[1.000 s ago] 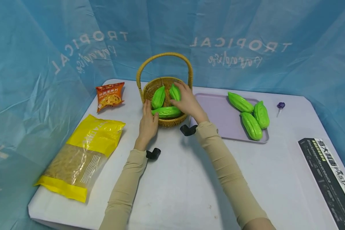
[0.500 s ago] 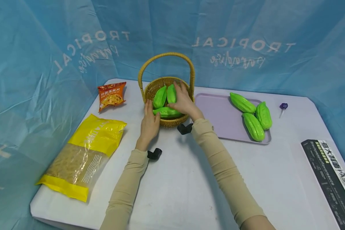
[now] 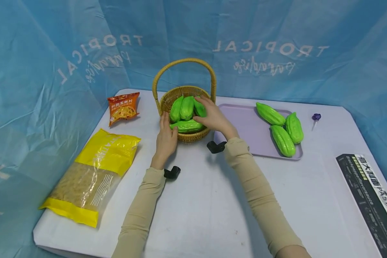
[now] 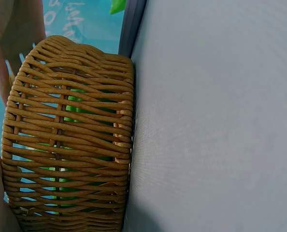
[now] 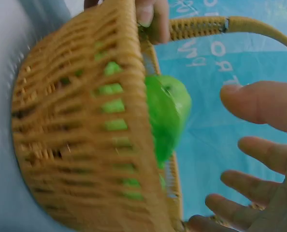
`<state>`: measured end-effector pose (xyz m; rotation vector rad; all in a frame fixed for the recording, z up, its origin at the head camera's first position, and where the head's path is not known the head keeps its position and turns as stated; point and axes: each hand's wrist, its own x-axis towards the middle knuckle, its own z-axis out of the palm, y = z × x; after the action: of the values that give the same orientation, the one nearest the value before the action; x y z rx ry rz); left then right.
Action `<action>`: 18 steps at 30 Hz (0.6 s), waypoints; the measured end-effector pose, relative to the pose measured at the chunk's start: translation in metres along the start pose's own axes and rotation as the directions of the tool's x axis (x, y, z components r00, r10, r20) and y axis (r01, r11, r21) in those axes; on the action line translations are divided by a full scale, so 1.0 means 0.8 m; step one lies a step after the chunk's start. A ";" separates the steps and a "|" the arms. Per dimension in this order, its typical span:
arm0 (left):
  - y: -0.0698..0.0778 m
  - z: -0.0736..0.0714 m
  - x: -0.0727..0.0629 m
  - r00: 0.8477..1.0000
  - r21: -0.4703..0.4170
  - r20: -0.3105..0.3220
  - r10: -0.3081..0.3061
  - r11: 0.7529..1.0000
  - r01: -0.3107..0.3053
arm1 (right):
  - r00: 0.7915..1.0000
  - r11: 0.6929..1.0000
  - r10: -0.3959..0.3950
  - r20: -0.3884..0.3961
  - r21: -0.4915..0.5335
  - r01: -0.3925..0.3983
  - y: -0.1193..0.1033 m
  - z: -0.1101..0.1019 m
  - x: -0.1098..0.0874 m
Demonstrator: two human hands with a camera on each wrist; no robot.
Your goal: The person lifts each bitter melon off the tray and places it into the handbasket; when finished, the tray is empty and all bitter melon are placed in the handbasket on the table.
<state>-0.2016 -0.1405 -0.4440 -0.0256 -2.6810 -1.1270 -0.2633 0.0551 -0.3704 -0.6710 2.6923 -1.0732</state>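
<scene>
A wicker basket (image 3: pixel 193 137) with a tall handle stands at the back of the table, holding several bright green, ribbed bitter melons. One bitter melon (image 3: pixel 187 126) lies crosswise at the front; behind it are a left one (image 3: pixel 176 109), a middle one (image 3: pixel 187 108) and a right one (image 3: pixel 199 108). My left hand (image 3: pixel 166 138) holds the basket's left rim; in the right wrist view its fingertips (image 5: pixel 158 21) show at that rim. Over the right side is my right hand (image 3: pixel 214 116), its fingers spread and apart from the bitter melon (image 5: pixel 167 113) in the right wrist view.
A lilac tray (image 3: pixel 238 129) right of the basket bears three more bitter melons. At left lie an orange snack packet (image 3: pixel 123 107) and a large yellow pasta bag (image 3: pixel 93 175). A purple lollipop (image 3: pixel 316 117) and a black pasta box (image 3: pixel 369 200) lie at right.
Inside the basket the middle bitter melon has shifted left against the left one, and another shows at the right. My right hand has drawn back rightward with its fingers apart; the left hand stays put.
</scene>
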 end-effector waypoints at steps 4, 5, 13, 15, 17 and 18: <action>0.001 0.000 0.000 1.000 -0.001 0.001 -0.007 1.000 0.007 | 1.000 0.999 -0.016 -0.018 0.038 0.017 0.007 -0.016 -0.013; 0.001 0.000 0.000 1.000 -0.002 0.003 -0.009 1.000 0.009 | 1.000 0.999 -0.016 -0.024 0.038 0.017 0.010 -0.019 -0.016; 0.001 0.001 0.001 1.000 0.005 0.002 -0.008 1.000 0.008 | 0.991 0.999 0.041 -0.129 0.018 -0.039 0.033 -0.043 -0.041; 0.000 0.002 0.001 1.000 0.010 -0.005 -0.003 1.000 0.003 | 0.986 0.998 0.057 -0.156 0.029 -0.053 0.042 -0.047 -0.046; -0.001 0.003 0.001 1.000 0.013 -0.011 0.000 1.000 0.000 | 0.982 0.997 0.068 -0.176 0.037 -0.063 0.054 -0.050 -0.052; 0.000 0.004 0.001 1.000 0.012 -0.014 0.002 1.000 -0.002 | 0.980 0.997 0.074 -0.186 0.039 -0.068 0.059 -0.052 -0.055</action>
<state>-0.2031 -0.1387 -0.4458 -0.0185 -2.6750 -1.1064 -0.2538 0.1316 -0.3728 -0.4869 2.8240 -1.2158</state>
